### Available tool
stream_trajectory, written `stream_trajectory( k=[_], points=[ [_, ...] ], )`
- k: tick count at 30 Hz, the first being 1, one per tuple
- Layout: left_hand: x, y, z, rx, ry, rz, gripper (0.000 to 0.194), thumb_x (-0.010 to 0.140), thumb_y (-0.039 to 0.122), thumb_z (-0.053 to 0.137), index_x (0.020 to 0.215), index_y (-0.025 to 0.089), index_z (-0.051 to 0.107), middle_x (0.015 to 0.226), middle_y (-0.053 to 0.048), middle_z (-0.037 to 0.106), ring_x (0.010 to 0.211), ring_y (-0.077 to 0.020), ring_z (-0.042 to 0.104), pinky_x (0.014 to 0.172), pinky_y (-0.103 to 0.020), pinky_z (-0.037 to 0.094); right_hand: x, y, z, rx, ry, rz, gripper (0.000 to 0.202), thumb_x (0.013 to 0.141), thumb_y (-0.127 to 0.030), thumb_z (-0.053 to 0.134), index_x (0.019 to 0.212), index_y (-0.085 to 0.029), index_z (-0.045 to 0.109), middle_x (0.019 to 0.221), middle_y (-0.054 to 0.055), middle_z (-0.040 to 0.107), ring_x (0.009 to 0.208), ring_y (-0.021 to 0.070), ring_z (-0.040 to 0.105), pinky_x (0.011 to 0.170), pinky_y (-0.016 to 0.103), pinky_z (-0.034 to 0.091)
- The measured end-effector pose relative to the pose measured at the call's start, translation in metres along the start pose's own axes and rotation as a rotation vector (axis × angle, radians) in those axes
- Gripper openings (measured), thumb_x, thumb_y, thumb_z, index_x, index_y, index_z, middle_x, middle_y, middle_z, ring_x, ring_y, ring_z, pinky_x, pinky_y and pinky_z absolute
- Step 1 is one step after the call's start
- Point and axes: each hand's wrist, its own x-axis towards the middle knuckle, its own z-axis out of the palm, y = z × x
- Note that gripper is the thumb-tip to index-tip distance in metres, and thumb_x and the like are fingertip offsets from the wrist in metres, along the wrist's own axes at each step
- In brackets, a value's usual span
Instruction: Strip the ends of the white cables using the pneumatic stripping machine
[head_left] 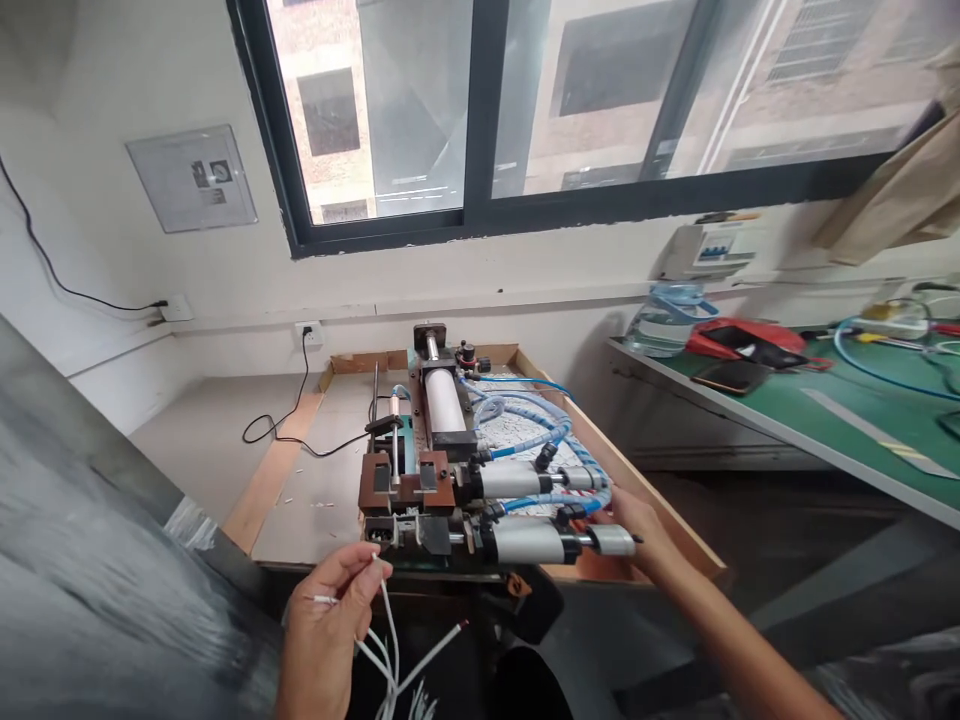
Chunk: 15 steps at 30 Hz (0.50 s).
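Observation:
My left hand (326,620) pinches the tip of a white wire (391,610) between thumb and fingers, just in front of the machine's lower jaws. Several more white wires hang below, one with a reddish end. The pneumatic wire-stripping machine (409,490) stands on the bench, with brown and black clamp blocks and a large white cylinder (446,400) at its back. Two smaller grey cylinders (531,540) point to the right. Behind their right ends is my right hand (630,515), beside the blue air hoses; its fingers are mostly hidden.
A wooden-edged bench (675,515) carries the machine, with small white scraps about it. Blue hoses (555,430) loop over its right part. A black cable (300,440) runs to a wall socket. At right, a green table (840,420) holds a water jug (660,320), red bag and phone.

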Motion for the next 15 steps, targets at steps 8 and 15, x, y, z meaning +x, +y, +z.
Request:
stream_trajectory(
  k=[8, 15],
  points=[
    [-0.006, 0.000, -0.004, -0.157, 0.043, -0.045, 0.016, 0.061, 0.023, 0.065, 0.074, 0.014, 0.061, 0.066, -0.007, 0.063, 0.051, -0.0068, 0.043, 0.035, -0.016, 0.023, -0.140, -0.101, 0.025, 0.361, -0.210, 0.111, 0.022, 0.074, -0.035, 0.046, 0.078, -0.019, 0.060, 0.080, 0.009, 0.062, 0.072, 0.0230, 0.057, 0.066, 0.031, 0.044],
    [-0.001, -0.001, -0.007, -0.188, 0.030, -0.039, 0.017, 0.062, 0.021, 0.064, 0.077, 0.014, 0.060, 0.068, -0.005, 0.063, 0.051, -0.0053, 0.044, 0.036, -0.015, 0.024, -0.155, -0.199, 0.068, 0.874, -0.799, -0.073, 0.021, 0.074, -0.033, 0.051, 0.076, -0.021, 0.067, 0.062, 0.002, 0.055, 0.060, 0.0140, 0.051, 0.058, 0.025, 0.040]
  ],
)
